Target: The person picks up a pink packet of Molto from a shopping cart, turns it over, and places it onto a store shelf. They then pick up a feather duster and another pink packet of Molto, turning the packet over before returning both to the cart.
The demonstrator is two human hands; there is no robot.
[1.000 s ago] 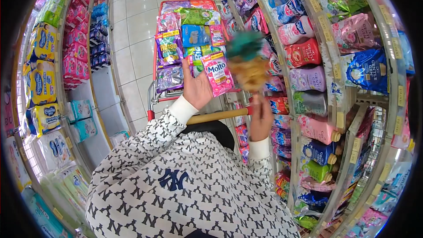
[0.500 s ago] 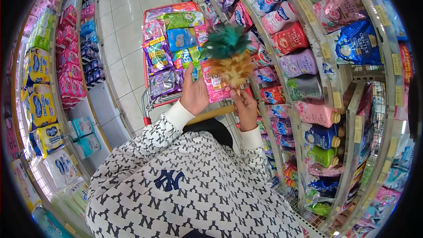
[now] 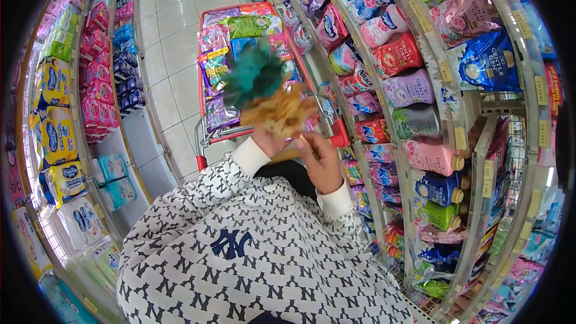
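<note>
My right hand [image 3: 322,162] is closed around the base of a feather duster [image 3: 279,111], whose feathers are green at the tip and golden brown nearer the hand. The feathers are blurred and lean to the left. Behind them is my left hand [image 3: 270,143], its fingers covered by the brown plumes. Both hands are above the near end of a red-edged shopping cart [image 3: 201,162]. Packs fill the cart, including a green pack [image 3: 255,26] and a purple pack [image 3: 216,73]; the duster hides several of them.
Shelves on the right hold detergent and softener pouches, among them a red pouch [image 3: 397,54] and a blue pouch [image 3: 486,60]. Yellow packs [image 3: 58,135] and pink packs [image 3: 96,117] line the left shelves. A tiled aisle floor [image 3: 171,42] runs left of the cart.
The duster has swung left and tipped over, with its feathers now in front of my left hand. My right hand has moved slightly left and down.
</note>
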